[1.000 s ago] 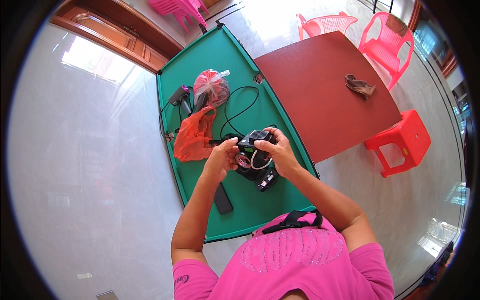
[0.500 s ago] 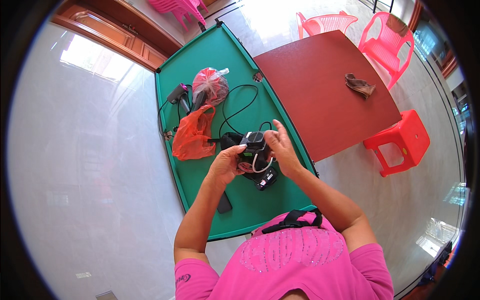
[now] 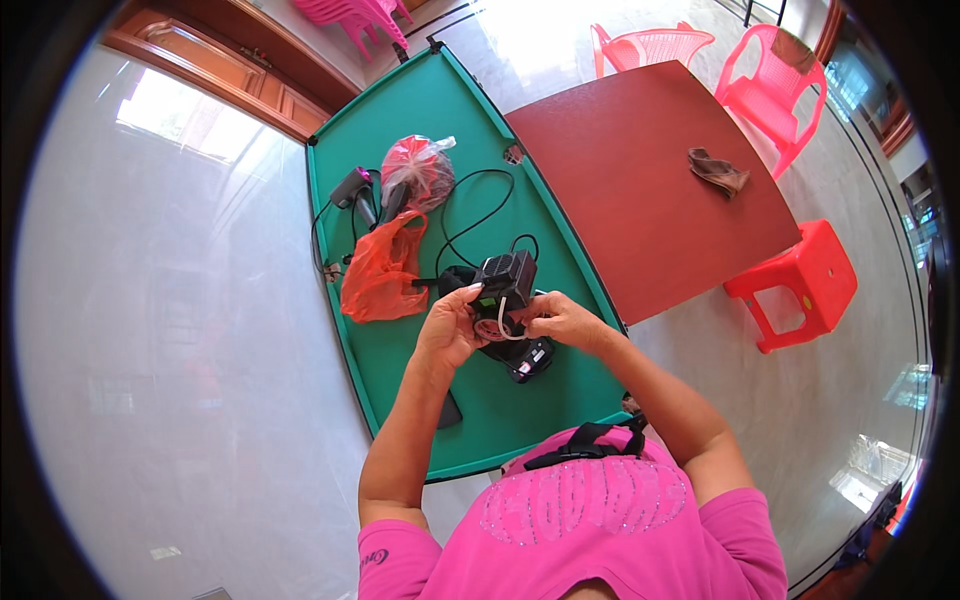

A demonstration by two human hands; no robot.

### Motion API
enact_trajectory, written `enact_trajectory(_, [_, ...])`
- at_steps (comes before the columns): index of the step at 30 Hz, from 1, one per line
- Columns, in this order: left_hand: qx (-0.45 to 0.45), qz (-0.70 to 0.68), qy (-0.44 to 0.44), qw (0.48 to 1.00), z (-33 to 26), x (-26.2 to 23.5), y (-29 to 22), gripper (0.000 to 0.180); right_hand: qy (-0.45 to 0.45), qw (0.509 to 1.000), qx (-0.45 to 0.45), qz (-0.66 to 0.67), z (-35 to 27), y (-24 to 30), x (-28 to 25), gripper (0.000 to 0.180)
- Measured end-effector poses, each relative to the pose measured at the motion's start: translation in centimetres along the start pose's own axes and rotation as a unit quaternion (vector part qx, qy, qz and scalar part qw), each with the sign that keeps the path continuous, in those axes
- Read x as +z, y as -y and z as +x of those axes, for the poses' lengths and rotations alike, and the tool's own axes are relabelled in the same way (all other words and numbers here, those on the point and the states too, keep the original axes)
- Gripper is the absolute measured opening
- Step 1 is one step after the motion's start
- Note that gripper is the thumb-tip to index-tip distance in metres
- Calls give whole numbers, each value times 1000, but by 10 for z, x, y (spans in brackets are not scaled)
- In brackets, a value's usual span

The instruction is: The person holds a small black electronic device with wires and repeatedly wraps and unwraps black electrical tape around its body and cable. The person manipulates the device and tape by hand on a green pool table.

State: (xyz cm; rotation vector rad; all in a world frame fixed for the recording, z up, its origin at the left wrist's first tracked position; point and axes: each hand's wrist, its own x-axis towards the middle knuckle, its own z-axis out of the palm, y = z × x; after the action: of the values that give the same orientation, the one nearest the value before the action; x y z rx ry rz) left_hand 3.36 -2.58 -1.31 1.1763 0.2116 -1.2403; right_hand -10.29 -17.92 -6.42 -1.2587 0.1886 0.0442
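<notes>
A black boxy device (image 3: 508,272) with a looped white cable (image 3: 503,318) is held over the green table, tilted so a dark side faces up. My left hand (image 3: 452,328) is closed on its left side, thumb on top. At its right side my right hand (image 3: 568,322) has bent fingers gathered at the white cable; the fingertips are partly hidden. Under and beside the device lie black straps and a smaller black box (image 3: 530,360) with a pale label. A black cord (image 3: 497,212) curves across the table beyond it.
On the green pool table (image 3: 390,110) lie an orange plastic bag (image 3: 383,270), a clear bag with red contents (image 3: 418,172), a hair dryer (image 3: 352,187) and a dark flat slab (image 3: 449,412). A brown table (image 3: 640,180) with a cloth (image 3: 717,172), and a red stool (image 3: 808,285), stand right.
The device has tipped, so its vented face no longer points up. My right hand came down from beside it with a raised finger and now curls at the white cable. The left hand keeps its hold.
</notes>
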Motion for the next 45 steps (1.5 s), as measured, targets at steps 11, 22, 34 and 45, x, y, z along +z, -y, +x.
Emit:
enact_trajectory(11, [-9,-79,30,996,8,-8,2,36,-19,994,-110,18,-2,-12,1,25])
enact_trajectory(22, [3,-107,58,993,8,-8,2,33,-163,970,-165,-66,-23,17,6,21])
enact_trajectory(34, [22,-143,58,988,13,-4,10,32,-150,924,-125,328,-12,23,2,21])
enact_trajectory(45, [29,-150,62,986,6,-2,9,28,-155,889,-60,428,-9,26,1,25])
